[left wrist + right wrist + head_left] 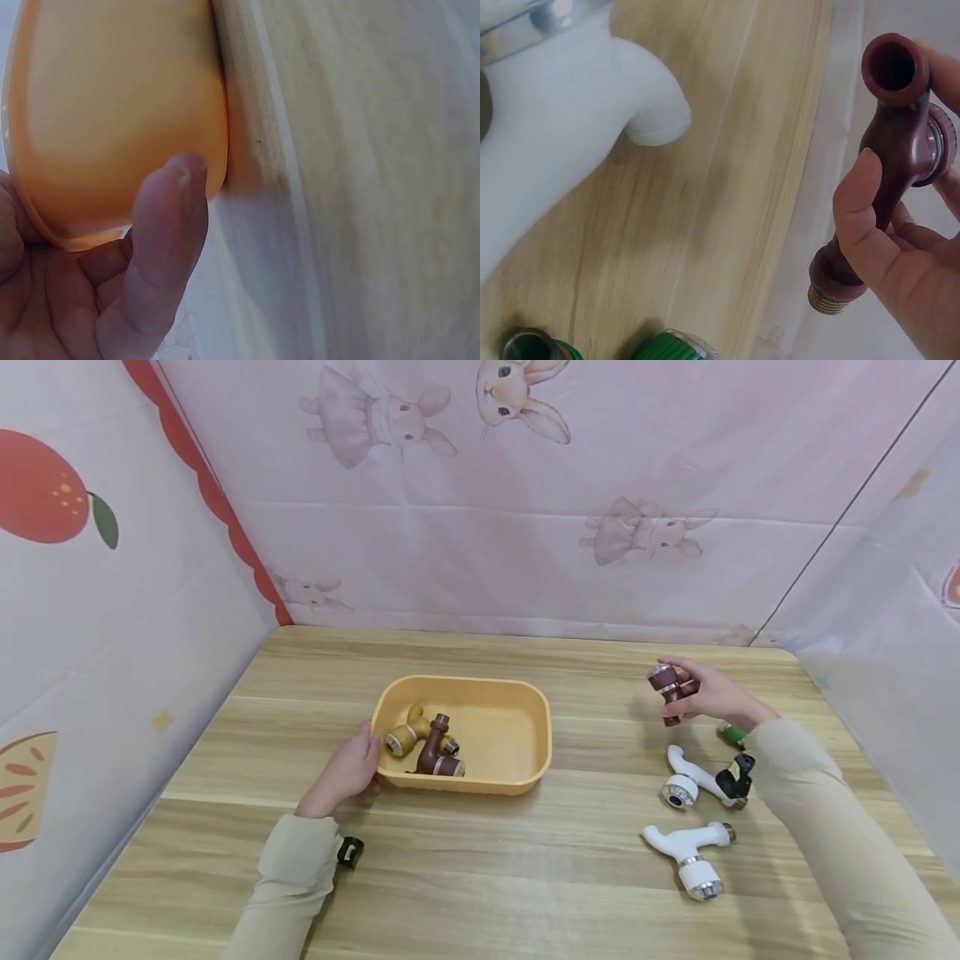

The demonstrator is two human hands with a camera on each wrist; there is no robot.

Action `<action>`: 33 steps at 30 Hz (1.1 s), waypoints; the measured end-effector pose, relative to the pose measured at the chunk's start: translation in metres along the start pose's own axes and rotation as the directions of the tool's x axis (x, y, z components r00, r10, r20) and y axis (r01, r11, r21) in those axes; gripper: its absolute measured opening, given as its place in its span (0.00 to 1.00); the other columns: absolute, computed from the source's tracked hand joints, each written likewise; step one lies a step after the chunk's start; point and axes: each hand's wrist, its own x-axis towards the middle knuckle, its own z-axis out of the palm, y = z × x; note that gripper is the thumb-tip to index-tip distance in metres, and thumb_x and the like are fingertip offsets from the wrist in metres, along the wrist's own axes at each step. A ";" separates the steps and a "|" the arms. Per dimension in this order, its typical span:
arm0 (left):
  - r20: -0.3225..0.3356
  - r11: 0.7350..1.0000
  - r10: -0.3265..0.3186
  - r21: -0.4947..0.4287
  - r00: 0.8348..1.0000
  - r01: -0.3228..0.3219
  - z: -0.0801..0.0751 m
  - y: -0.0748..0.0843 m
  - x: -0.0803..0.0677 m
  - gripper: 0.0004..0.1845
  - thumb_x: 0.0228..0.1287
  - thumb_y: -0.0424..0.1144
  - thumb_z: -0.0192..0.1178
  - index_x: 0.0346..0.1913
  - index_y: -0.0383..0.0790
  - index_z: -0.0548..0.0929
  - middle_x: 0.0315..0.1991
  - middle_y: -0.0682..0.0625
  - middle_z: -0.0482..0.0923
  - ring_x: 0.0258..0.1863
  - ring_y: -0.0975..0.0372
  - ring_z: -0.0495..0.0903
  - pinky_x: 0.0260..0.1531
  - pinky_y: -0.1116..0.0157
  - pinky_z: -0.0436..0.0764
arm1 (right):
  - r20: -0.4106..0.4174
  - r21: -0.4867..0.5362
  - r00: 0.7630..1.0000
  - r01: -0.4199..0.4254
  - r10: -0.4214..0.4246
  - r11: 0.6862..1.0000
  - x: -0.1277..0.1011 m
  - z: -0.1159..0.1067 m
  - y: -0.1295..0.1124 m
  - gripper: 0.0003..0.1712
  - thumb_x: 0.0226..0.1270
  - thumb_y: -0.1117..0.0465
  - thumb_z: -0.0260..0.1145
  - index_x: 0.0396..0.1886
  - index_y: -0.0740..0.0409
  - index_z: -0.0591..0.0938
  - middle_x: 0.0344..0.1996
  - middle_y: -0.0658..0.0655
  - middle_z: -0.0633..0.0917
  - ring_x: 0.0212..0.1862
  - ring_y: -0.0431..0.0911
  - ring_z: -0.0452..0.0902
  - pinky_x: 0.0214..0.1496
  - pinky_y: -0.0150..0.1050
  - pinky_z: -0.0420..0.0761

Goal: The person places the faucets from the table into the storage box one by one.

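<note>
**Brown tap lifted on the right, tub steadied on the left**

Starting at the left, my left hand (347,774) rests against the near-left corner of the yellow tub (525,760), which sits a little left of the table's (480,877) middle. In the left wrist view the thumb lies nearly straight along the tub's outer wall, and the other fingers tuck loosely under the rim; I read it as bracing rather than a firm grip. Inside the tub, at its left end, a tan tap (407,737) and a dark brown tap (437,756) lie touching each other.

Moving right, my right hand (712,695) holds a brown tap (667,687) clear of the surface, near the table's far-right corner. The right wrist view shows the fingers curled round its body, thumb across the front, the open spout up and the brass thread down. Below it, toward the near-right edge, two white taps (693,781) (688,852) lie on the wood, well apart from the tub, with a green fitting (731,735) just beside my sleeve.

I judge the step in hand to be carrying this brown tap across to the tub with the other two. That calls for a leftward swing over the far rim, then loosening the fingers low inside so it doesn't bounce out
</note>
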 end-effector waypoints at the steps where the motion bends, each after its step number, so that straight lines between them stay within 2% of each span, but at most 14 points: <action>1: 0.001 1.000 0.000 -0.001 1.000 0.000 0.000 0.001 -0.001 0.15 0.73 0.36 0.32 0.54 0.29 0.59 0.18 0.43 0.72 0.11 0.57 0.75 0.09 0.61 0.78 | -0.001 -0.001 1.000 0.003 -0.003 1.000 -0.001 0.000 0.000 0.50 0.52 0.67 0.69 0.70 0.60 0.51 0.51 0.73 0.66 0.44 0.55 0.72 0.36 0.42 0.80; 13: -0.001 1.000 0.009 0.012 1.000 -0.009 0.000 0.003 0.000 0.14 0.73 0.35 0.32 0.53 0.29 0.59 0.18 0.43 0.72 0.11 0.57 0.75 0.09 0.62 0.78 | 0.013 0.007 1.000 0.006 -0.006 1.000 -0.007 -0.002 -0.009 0.52 0.51 0.64 0.71 0.71 0.57 0.50 0.57 0.72 0.64 0.49 0.59 0.69 0.40 0.40 0.80; 20: -0.006 1.000 0.005 0.017 1.000 -0.004 0.001 0.003 0.001 0.14 0.73 0.35 0.31 0.53 0.29 0.59 0.18 0.43 0.72 0.11 0.57 0.74 0.09 0.62 0.78 | 0.031 0.023 0.999 0.045 -0.045 0.999 -0.009 0.001 -0.014 0.52 0.50 0.64 0.71 0.71 0.56 0.51 0.55 0.70 0.67 0.47 0.56 0.72 0.42 0.40 0.80; 33: -0.010 1.000 0.009 0.016 1.000 -0.009 0.001 0.004 0.001 0.14 0.73 0.36 0.32 0.53 0.29 0.59 0.18 0.43 0.72 0.12 0.58 0.75 0.09 0.62 0.78 | 0.058 0.026 0.993 0.106 -0.107 0.994 -0.006 0.012 -0.036 0.51 0.49 0.66 0.71 0.70 0.55 0.54 0.55 0.66 0.67 0.48 0.55 0.71 0.44 0.39 0.78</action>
